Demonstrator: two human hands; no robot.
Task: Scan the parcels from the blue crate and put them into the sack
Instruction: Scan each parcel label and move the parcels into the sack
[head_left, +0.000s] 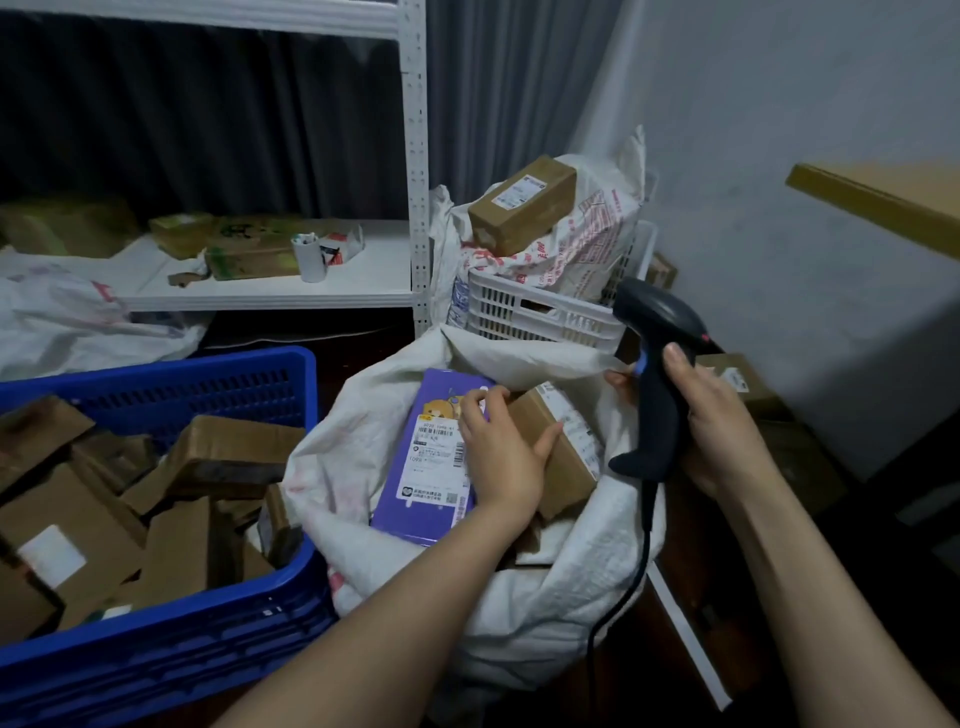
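Just left of the left hand (506, 457), blue slatted plastic crate (182, 665) heaped with brown cardboard parcels (218, 457). Rests that flat, loose-fingered, empty hand on purple labelled cardboard parcel (423, 478) inside white woven sack (545, 613). Grips, in the right hand (719, 421), black pistol-shaped plastic scanner (655, 410).

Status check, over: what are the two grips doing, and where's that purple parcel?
Left grip rests on purple parcel, already in sack. Right grip holds scanner. Blue crate holds more parcels. Nothing blocking.
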